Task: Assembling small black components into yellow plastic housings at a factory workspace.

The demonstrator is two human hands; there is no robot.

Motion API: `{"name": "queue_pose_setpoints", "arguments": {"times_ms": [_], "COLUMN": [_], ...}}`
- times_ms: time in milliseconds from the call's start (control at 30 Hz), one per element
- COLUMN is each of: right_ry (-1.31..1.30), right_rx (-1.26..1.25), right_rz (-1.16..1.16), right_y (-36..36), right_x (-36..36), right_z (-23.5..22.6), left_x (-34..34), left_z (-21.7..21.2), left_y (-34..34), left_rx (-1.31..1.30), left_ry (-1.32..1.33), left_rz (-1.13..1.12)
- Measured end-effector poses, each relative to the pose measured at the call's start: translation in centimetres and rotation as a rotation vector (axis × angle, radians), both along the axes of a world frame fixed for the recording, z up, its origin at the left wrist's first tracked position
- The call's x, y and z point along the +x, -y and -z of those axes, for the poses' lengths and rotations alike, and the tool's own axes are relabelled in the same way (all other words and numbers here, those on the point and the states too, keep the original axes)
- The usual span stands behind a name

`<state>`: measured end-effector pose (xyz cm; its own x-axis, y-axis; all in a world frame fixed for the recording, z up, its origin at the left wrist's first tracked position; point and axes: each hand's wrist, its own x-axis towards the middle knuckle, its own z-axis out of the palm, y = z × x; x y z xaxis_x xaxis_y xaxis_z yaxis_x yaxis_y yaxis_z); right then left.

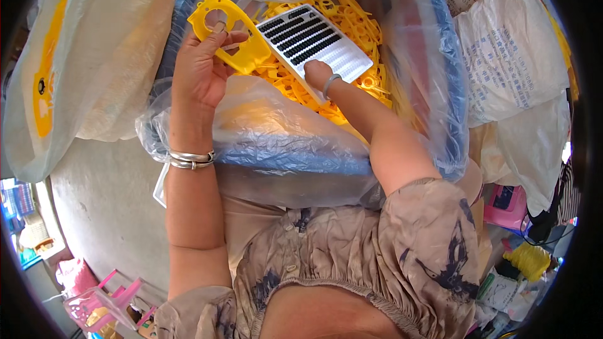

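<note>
My left hand (202,66) grips a yellow plastic part (221,24) with round holes and a long arm, held above the rim of a blue bin (453,81) lined with clear plastic. My right hand (318,74) reaches down into the bin, into a heap of yellow plastic parts (342,19); its fingers are hidden among them. Just above that hand a white tray (312,39) with rows of small black pieces lies on the heap. Bracelets circle both wrists.
A large clear bag with yellow print (81,63) lies at the left on a grey concrete floor (107,207). White woven sacks (515,56) stand to the right of the bin. Pink plastic items (103,301) lie at lower left, yellow cord (529,258) at lower right.
</note>
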<state>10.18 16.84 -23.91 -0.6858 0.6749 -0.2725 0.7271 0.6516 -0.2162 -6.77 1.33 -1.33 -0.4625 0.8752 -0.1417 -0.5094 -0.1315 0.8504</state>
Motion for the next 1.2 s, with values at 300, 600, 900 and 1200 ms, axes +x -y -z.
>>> {"name": "queue_pose_setpoints", "arguments": {"times_ms": [300, 600, 900, 1200], "right_ry": [-0.170, -1.172, -1.422, -1.553], "right_rx": [0.127, -0.619, -0.249, -0.377], "right_rz": [0.028, 0.323, -0.297, -0.207], "right_y": [-0.8, -4.1, 2.9, 3.5], "right_x": [0.6, -0.8, -2.3, -2.8], "right_z": [-0.5, -9.2, -21.7, -21.2], "left_x": [0.1, -2.0, 0.6, 0.7], "left_z": [-0.9, 2.8, -0.1, -1.0], "left_y": [-0.1, -0.7, 0.2, 0.8], "left_rx": [0.166, 0.260, 0.242, 0.230], "left_ry": [0.262, 0.524, 0.695, 0.498], "left_rz": [-0.065, 0.285, 0.620, 0.389]}}
